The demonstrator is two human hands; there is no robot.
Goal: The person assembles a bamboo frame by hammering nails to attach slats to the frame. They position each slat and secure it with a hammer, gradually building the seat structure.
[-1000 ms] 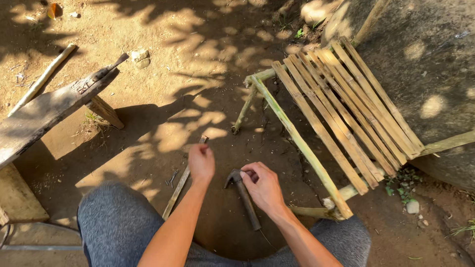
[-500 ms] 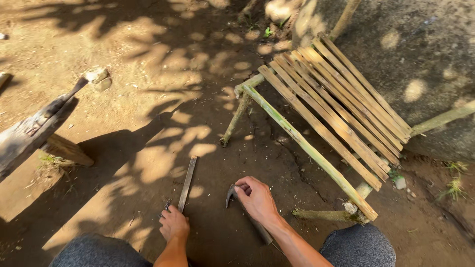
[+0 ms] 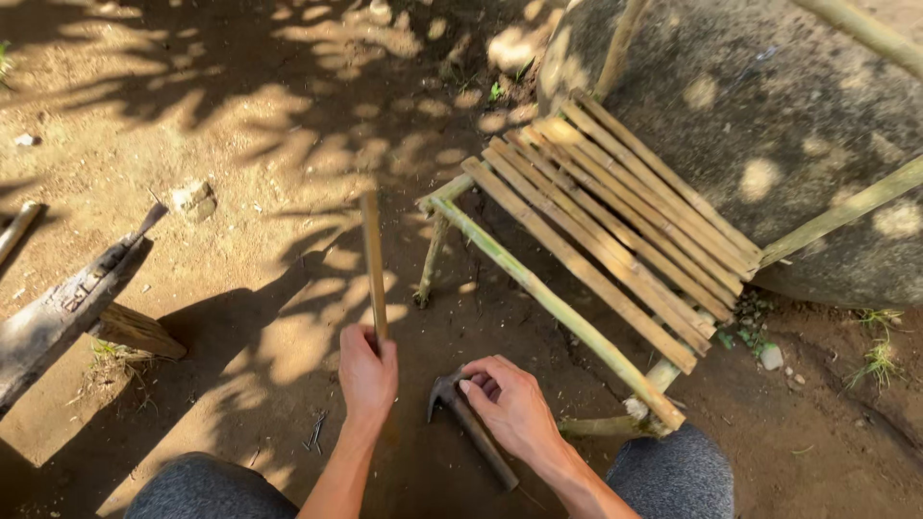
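Note:
My left hand (image 3: pixel 366 373) grips the near end of a thin bamboo slat (image 3: pixel 373 259), which points away from me above the dirt. My right hand (image 3: pixel 511 404) rests on a claw hammer (image 3: pixel 468 427) lying on the ground between my knees, fingers curled over its head. Just right of the hammer stands a low bamboo frame (image 3: pixel 548 293) with several flat slats (image 3: pixel 615 226) laid side by side across it, leaning toward a big grey boulder (image 3: pixel 769 115).
A weathered wooden plank (image 3: pixel 67 308) on a small block (image 3: pixel 139 332) juts in from the left. A few nails (image 3: pixel 315 432) lie on the soil near my left knee. A stone (image 3: pixel 195 199) sits farther out. Bamboo poles (image 3: pixel 846 207) lean on the boulder.
My left hand picked the slat up off the ground and raised it, pointing it away from me. My right hand stayed on the hammer. The view shifted slightly.

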